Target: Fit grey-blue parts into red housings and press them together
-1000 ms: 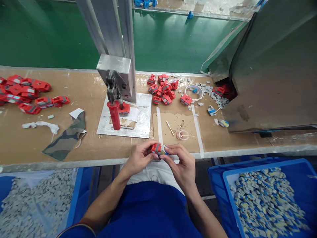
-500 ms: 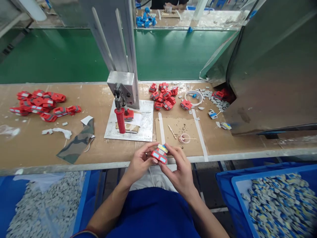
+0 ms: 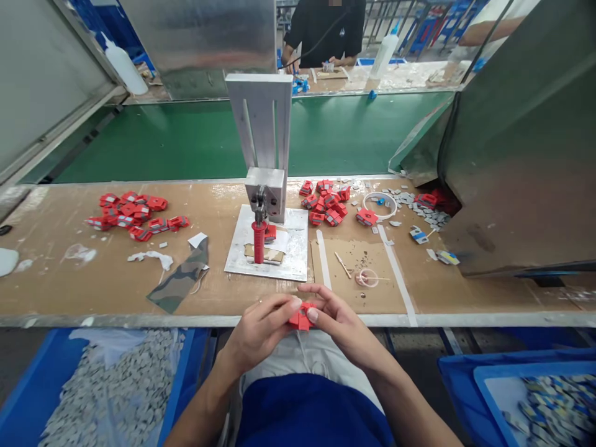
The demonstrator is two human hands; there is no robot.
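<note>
A small red toy car part [image 3: 302,317] is held between both hands at the bench's front edge, a plain red face with a dark hole turned up. My left hand [image 3: 263,329] grips its left side, thumb and fingers closed on it. From the right, my right hand [image 3: 347,326] pinches it with the thumb on top; the index finger reaches out beyond it. Ahead stands a toggle press with a red handle [image 3: 259,242], and another red part [image 3: 270,233] sits under its clamp. Similar red parts [image 3: 326,202] are heaped right of the press.
More red parts [image 3: 130,214] lie at the left. A tape ring [image 3: 379,205], small grey pieces [image 3: 431,214] and a clear cup [image 3: 367,277] are on the right. Blue bins [image 3: 193,360] flank me below the bench. A person [image 3: 326,34] sits beyond the green belt [image 3: 186,139].
The red part has been turned over, so its grey, blue and yellow face no longer shows. My view has tilted up and shifted left, showing more of the person opposite.
</note>
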